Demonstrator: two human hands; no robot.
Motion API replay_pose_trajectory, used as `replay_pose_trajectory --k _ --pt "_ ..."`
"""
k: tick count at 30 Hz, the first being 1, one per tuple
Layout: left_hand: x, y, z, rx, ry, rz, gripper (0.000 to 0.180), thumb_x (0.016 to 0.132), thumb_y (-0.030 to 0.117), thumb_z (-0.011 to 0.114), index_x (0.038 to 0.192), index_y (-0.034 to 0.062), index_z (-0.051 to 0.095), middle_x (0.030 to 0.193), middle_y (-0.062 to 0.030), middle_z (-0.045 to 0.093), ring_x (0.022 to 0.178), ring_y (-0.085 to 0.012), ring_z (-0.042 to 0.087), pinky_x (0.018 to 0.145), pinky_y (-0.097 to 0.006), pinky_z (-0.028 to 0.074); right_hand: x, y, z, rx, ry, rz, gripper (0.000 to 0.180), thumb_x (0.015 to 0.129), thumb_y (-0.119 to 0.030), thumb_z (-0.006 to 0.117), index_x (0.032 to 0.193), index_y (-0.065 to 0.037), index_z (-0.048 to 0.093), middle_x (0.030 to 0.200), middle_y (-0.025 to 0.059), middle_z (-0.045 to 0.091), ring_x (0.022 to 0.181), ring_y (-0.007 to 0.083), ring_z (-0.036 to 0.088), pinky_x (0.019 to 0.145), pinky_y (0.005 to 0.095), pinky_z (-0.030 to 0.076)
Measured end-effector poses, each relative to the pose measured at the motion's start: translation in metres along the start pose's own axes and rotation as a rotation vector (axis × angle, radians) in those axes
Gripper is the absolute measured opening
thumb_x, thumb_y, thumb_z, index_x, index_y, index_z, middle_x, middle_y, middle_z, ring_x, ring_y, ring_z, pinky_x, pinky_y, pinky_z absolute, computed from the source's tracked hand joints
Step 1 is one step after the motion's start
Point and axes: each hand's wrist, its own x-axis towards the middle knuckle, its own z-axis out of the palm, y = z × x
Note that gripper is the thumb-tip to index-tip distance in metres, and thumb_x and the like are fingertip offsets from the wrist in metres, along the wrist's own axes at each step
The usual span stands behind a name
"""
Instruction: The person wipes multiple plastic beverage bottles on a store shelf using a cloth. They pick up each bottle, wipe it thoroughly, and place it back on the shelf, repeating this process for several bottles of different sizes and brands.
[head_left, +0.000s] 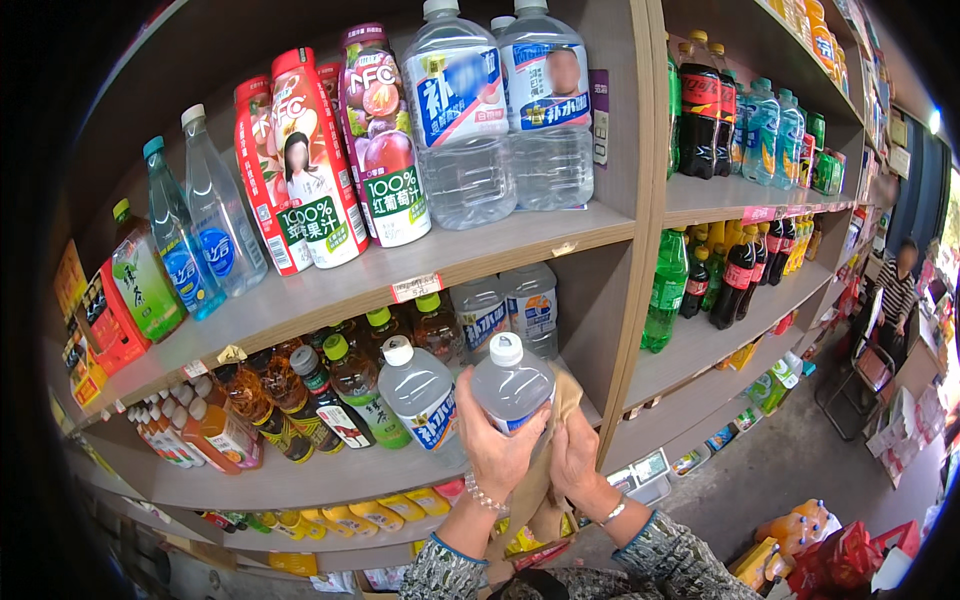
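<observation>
My left hand (493, 450) is wrapped round a clear plastic drink bottle (510, 382) with a white cap, held upright before the middle shelf. A tan cloth (536, 488) hangs from my right hand (580, 462), whose fingers are closed on it at the bottle's right side. The cloth's upper edge rises beside the bottle's shoulder, and my hands hide much of the label. Just left of the held bottle stands a similar clear bottle (415, 385) with a white cap, on the shelf. Two more such bottles stand behind.
Above, the upper shelf (480, 262) carries juice bottles (385, 140), large clear bottles (458, 130) and slimmer ones. Dark tea bottles (290, 385) line the middle shelf. A wooden upright (640, 130) parts this bay from shelves of soda at right. Red bags (850, 560) lie low right; a seated person (895, 290) is farther off.
</observation>
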Motion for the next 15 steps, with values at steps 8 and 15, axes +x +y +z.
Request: replay_pose_trajectory --k 8,15 --pt "0.006 0.002 -0.011 0.015 -0.124 0.013 0.091 0.070 0.005 0.084 0.143 -0.0033 0.031 0.123 -0.0136 0.055 0.110 -0.0198 0.059 0.094 -0.034 0.050 -0.037 0.001 -0.054 -0.207 -0.276 0.163 0.023 0.090 0.001 0.057 0.113 0.005 0.058 0.100 0.0215 0.065 0.092 0.0422 0.065 0.079 0.0393 0.053" --pt "-0.023 0.028 -0.025 0.035 -0.165 0.218 0.095 0.067 0.016 0.091 0.139 -0.0082 0.033 0.121 -0.0197 0.057 0.106 -0.0272 0.063 0.090 -0.038 0.052 -0.017 -0.020 -0.064 -0.097 -0.446 0.255 0.048 0.085 -0.010 0.072 0.126 0.003 0.051 0.113 0.0226 0.059 0.105 0.0419 0.061 0.086 0.0415 0.052"
